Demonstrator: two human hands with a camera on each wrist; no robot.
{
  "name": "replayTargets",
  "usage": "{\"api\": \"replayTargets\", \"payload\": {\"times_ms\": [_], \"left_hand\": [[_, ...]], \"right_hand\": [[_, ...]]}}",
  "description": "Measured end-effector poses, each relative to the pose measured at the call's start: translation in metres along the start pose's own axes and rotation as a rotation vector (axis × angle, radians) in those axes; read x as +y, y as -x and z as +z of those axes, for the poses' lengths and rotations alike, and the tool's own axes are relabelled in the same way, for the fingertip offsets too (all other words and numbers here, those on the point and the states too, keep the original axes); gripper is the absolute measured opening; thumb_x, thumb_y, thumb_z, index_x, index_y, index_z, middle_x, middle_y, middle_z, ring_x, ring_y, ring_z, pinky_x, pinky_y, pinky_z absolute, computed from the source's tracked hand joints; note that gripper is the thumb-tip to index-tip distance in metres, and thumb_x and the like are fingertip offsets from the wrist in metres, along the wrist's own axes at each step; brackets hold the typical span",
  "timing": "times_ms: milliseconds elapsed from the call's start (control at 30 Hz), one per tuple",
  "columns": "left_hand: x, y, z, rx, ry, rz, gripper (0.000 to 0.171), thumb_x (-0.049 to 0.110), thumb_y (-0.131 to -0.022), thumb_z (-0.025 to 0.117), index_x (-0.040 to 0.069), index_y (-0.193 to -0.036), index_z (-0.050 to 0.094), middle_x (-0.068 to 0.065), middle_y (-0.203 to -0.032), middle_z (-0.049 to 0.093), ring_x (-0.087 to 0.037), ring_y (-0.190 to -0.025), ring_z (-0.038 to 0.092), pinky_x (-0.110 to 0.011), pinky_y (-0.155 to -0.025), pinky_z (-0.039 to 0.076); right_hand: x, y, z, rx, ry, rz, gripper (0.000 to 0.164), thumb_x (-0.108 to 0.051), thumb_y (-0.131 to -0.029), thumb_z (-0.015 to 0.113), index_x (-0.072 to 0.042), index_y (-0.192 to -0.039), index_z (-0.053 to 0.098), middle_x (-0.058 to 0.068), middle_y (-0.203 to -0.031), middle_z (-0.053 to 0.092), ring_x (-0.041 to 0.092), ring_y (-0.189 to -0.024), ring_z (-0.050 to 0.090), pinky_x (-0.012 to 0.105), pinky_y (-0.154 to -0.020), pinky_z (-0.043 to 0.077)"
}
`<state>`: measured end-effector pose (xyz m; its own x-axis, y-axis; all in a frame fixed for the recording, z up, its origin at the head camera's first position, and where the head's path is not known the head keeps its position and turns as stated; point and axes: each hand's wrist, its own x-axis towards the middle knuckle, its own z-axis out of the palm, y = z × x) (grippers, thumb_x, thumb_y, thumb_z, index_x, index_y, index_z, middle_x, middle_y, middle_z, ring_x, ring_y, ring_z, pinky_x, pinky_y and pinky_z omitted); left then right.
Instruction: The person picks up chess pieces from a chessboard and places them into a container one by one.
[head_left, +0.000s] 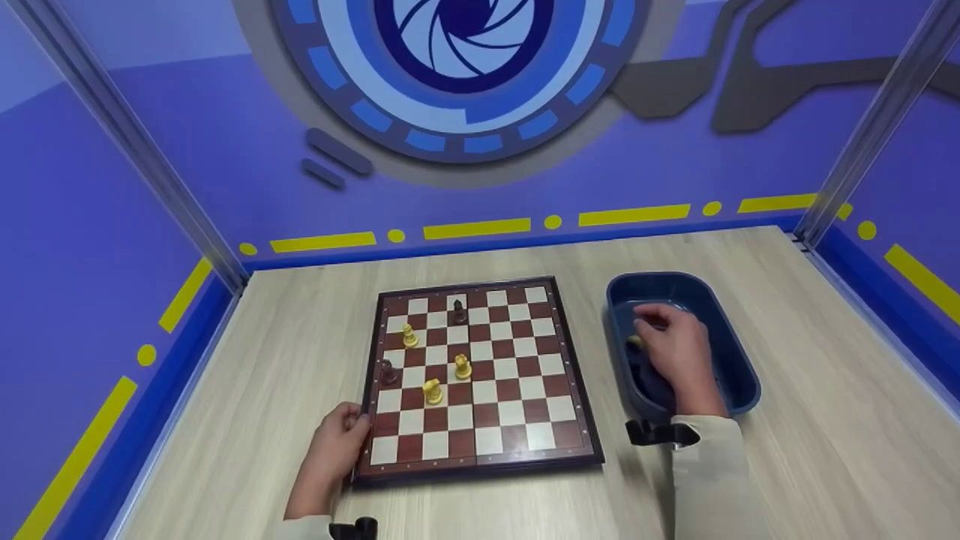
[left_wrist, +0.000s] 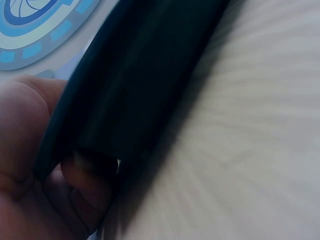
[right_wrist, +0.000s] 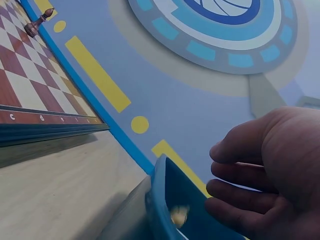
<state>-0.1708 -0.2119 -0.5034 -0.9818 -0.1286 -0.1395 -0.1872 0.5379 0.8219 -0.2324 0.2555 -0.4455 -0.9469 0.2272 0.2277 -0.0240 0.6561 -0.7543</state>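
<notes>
A brown-and-white chessboard (head_left: 517, 375) lies on the table, with several pieces on its left half. My left hand (head_left: 339, 441) grips its near left edge; in the left wrist view the thumb lies along the board's dark side wall (left_wrist: 135, 75) and the fingers curl beneath. Over the dark blue bin (head_left: 739, 375) hovers my right hand (head_left: 679, 349), fingers loosely bent and holding nothing. Below it is a small yellow piece (right_wrist: 179, 216), blurred, inside the bin. On the board stand a dark bishop (head_left: 459, 311), a dark knight (head_left: 388, 372), a yellow knight (head_left: 433, 391) and a yellow rook (head_left: 462, 367).
Another yellow piece (head_left: 409, 336) stands near the board's far left. The bin is right of the board, a strip of wooden table (head_left: 592, 330) between them. Blue printed walls (head_left: 480, 202) with metal corner posts (head_left: 862, 127) enclose the table at the back and sides.
</notes>
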Motion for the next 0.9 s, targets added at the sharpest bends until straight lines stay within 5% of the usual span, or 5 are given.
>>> {"api": "replayTargets", "payload": {"times_ms": [233, 600, 900], "left_hand": [[0.001, 0.0, 0.0, -0.005, 0.026, -0.034, 0.02, 0.014, -0.096, 0.048, -0.001, -0.106, 0.058, -0.001, -0.07, 0.053, -0.014, -0.06, 0.049, -0.028, -0.055, 0.042], [-0.001, 0.001, -0.001, -0.005, 0.007, 0.01, 0.02, 0.013, -0.096, 0.049, -0.002, -0.107, 0.057, -0.002, -0.07, 0.055, -0.013, -0.059, 0.048, -0.027, -0.054, 0.041], [0.0, 0.0, 0.0, 0.001, -0.004, 0.0, 0.02, 0.013, -0.096, 0.049, -0.001, -0.106, 0.058, 0.0, -0.067, 0.05, -0.013, -0.056, 0.044, -0.027, -0.051, 0.039]], "right_hand": [[-0.004, 0.0, 0.003, 0.002, 0.003, -0.028, 0.023, -0.017, -0.092, 0.061, -0.009, -0.111, 0.071, 0.012, -0.11, 0.071, 0.026, -0.101, 0.065, 0.042, -0.087, 0.048], [-0.019, 0.003, 0.014, 0.051, -0.067, -0.067, 0.018, -0.015, -0.09, 0.065, -0.009, -0.106, 0.072, 0.011, -0.106, 0.071, 0.022, -0.096, 0.066, 0.029, -0.08, 0.049], [-0.029, 0.007, 0.026, 0.093, -0.092, -0.106, 0.017, -0.014, -0.089, 0.066, -0.01, -0.104, 0.072, 0.008, -0.103, 0.072, 0.02, -0.09, 0.067, 0.032, -0.08, 0.05]]}}
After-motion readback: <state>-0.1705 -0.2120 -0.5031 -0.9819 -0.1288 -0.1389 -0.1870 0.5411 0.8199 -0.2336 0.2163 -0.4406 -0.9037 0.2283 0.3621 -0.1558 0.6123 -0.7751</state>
